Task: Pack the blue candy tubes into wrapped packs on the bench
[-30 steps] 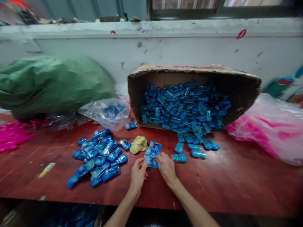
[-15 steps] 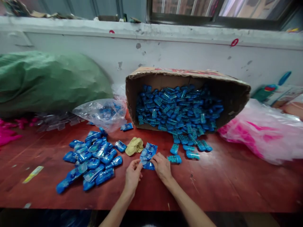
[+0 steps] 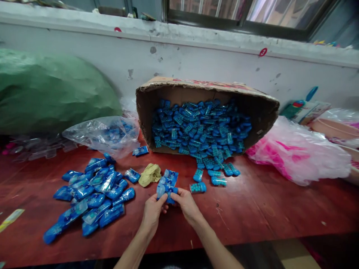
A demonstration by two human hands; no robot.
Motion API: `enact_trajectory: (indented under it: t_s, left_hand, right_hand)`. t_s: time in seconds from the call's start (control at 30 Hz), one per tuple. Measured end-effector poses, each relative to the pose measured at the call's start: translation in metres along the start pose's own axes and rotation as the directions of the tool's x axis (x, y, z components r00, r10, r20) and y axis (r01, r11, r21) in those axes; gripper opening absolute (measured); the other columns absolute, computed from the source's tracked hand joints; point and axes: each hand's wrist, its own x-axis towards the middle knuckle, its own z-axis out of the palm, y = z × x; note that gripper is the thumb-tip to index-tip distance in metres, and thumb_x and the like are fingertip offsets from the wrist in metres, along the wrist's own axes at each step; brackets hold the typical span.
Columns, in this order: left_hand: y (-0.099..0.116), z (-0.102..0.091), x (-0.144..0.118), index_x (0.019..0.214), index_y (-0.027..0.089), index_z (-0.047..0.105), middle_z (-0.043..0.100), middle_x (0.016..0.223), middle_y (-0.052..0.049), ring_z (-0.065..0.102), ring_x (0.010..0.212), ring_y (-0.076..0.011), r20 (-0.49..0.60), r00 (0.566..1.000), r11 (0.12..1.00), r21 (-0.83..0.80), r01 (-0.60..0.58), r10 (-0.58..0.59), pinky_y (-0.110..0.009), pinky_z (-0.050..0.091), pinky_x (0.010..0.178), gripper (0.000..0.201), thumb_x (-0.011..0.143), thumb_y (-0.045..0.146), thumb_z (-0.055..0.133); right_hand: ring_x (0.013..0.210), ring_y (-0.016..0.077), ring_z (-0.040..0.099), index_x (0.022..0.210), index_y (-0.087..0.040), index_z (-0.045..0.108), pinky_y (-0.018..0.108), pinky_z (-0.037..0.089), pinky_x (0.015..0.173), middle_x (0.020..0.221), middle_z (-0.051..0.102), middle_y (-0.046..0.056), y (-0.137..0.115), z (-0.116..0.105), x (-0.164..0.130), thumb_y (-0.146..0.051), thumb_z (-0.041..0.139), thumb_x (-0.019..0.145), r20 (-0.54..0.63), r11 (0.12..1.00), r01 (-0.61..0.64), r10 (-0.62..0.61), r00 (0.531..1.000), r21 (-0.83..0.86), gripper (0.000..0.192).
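My left hand (image 3: 153,211) and my right hand (image 3: 187,204) meet over the red table and both grip a small bunch of blue plastic packets (image 3: 166,186), lifted slightly off the wood. A few more blue packets (image 3: 169,175) lie just beyond the hands. A heap of filled blue packets (image 3: 92,192) spreads to the left. Behind, a cardboard box (image 3: 207,87) lies on its side, spilling blue toy pieces (image 3: 200,129) onto the table. A crumpled yellow cloth (image 3: 150,174) rests beside the hands.
A green sack (image 3: 53,93) sits at the back left, with a clear bag (image 3: 103,133) of blue items in front of it. A pink-and-white plastic bag (image 3: 297,153) lies right. The red table (image 3: 280,209) ends near me; a white wall stands behind.
Both hands have closed around the blue packets and lifted them off the table toward me. The view has swung to the right and downward.
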Motion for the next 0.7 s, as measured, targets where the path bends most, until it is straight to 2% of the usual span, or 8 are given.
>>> enact_trajectory:
  t_s: [0.1, 0.27, 0.47, 0.53, 0.63, 0.7]
  left_hand:
    - [-0.005, 0.004, 0.000, 0.066, 0.011, 0.059, 0.057, 0.046, 0.002, 0.048, 0.040, -0.0081, -0.049, 0.999, 0.999, -0.045, -0.003, 0.001, -0.018, 0.035, 0.037, 0.030, 0.054, 0.035, 0.070]
    - [-0.008, 0.014, -0.001, 0.061, 0.013, 0.055, 0.050, 0.040, 0.006, 0.047, 0.037, -0.0078, -0.108, 0.994, 0.991, -0.136, 0.013, -0.028, -0.019, 0.037, 0.037, 0.029, 0.052, 0.035, 0.071]
    - [-0.003, 0.023, -0.005, 0.048, 0.016, 0.043, 0.044, 0.034, 0.007, 0.043, 0.033, -0.0066, -0.070, 0.995, 0.968, -0.245, 0.045, -0.064, -0.018, 0.034, 0.033, 0.036, 0.049, 0.035, 0.074]
    - [-0.001, 0.021, -0.007, 0.050, 0.015, 0.046, 0.045, 0.035, 0.006, 0.046, 0.035, -0.0078, -0.044, 0.996, 0.968, -0.242, 0.063, -0.076, -0.018, 0.035, 0.033, 0.036, 0.050, 0.036, 0.075]
    - [0.002, 0.014, -0.009, 0.063, 0.013, 0.054, 0.054, 0.043, 0.003, 0.051, 0.039, -0.0093, 0.026, 0.991, 0.962, -0.239, 0.135, -0.133, -0.017, 0.038, 0.035, 0.031, 0.055, 0.034, 0.074]
    - [0.005, 0.008, -0.010, 0.069, 0.012, 0.055, 0.058, 0.049, 0.001, 0.053, 0.040, -0.0089, 0.055, 0.983, 0.951, -0.248, 0.183, -0.175, -0.017, 0.040, 0.035, 0.027, 0.061, 0.031, 0.072]
  right_hand:
    - [0.044, 0.0066, 0.037, 0.064, -0.014, 0.055, 0.020, 0.030, 0.045, 0.051, 0.048, -0.005, 0.003, 0.005, 0.000, -0.034, 0.063, 0.065, -0.037, 0.999, -0.013, 0.014, 0.999, 0.031, 0.021]
    - [0.041, 0.0074, 0.040, 0.065, -0.017, 0.048, 0.020, 0.035, 0.042, 0.050, 0.046, -0.006, 0.007, 0.015, -0.002, -0.045, 0.056, 0.069, -0.087, 0.998, -0.023, 0.028, 0.996, 0.054, 0.029]
    - [0.038, 0.0079, 0.039, 0.066, -0.019, 0.043, 0.020, 0.035, 0.039, 0.047, 0.043, -0.007, 0.012, 0.020, -0.003, -0.057, 0.042, 0.075, -0.089, 0.999, -0.010, 0.006, 0.996, -0.045, 0.039]
    - [0.040, 0.0092, 0.041, 0.065, -0.019, 0.044, 0.021, 0.036, 0.041, 0.047, 0.044, -0.006, 0.008, 0.015, -0.006, -0.056, 0.038, 0.078, -0.076, 0.993, 0.007, -0.016, 0.997, -0.121, 0.039]
    - [0.061, 0.0147, 0.052, 0.066, -0.018, 0.051, 0.025, 0.041, 0.058, 0.061, 0.053, -0.001, -0.008, -0.010, -0.012, -0.044, 0.046, 0.080, -0.057, 0.961, 0.069, -0.087, 0.995, -0.269, 0.030]
    - [0.089, 0.0204, 0.050, 0.081, -0.018, 0.059, 0.030, 0.037, 0.078, 0.089, 0.058, 0.005, -0.019, -0.034, -0.015, -0.028, 0.053, 0.078, -0.098, 0.886, 0.105, -0.166, 0.981, -0.451, 0.012]
